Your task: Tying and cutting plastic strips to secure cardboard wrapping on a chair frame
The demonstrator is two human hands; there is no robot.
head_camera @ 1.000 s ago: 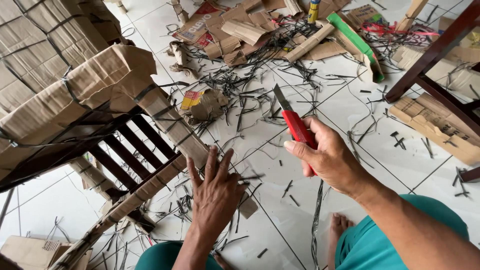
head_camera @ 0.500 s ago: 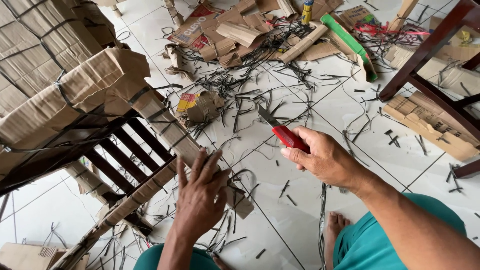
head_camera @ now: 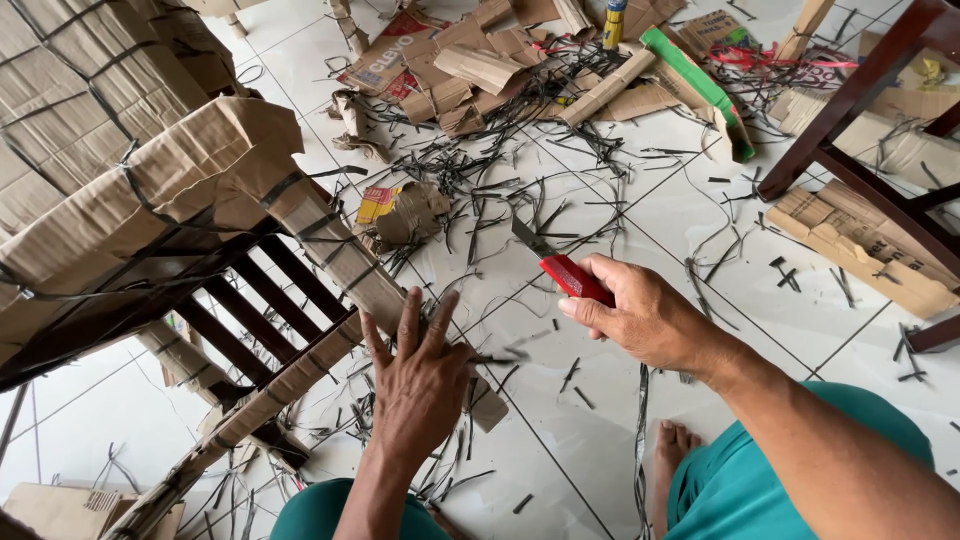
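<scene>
My right hand (head_camera: 648, 318) grips a red utility knife (head_camera: 570, 273) with its blade out, pointing up and left over the white tiled floor. My left hand (head_camera: 420, 385) lies flat with spread fingers on the cardboard wrapping (head_camera: 335, 250) around a leg of a dark wooden chair (head_camera: 240, 320) that lies on its side at the left. Black plastic straps bind the cardboard (head_camera: 150, 170) around the chair. The knife is a little to the right of the wrapped leg, not touching it.
Cut black strap pieces (head_camera: 500, 170) and torn cardboard scraps (head_camera: 480, 70) litter the tiles. A green box (head_camera: 695, 85) lies at the far side. Another dark chair frame (head_camera: 860, 150) stands at the right over a flat cardboard piece (head_camera: 860, 240). My bare foot (head_camera: 675, 445) rests below.
My right hand has lowered the knife and tilted its blade leftward toward the wrapped leg. My left hand has slid slightly toward the leg's end and stayed flat on the cardboard.
</scene>
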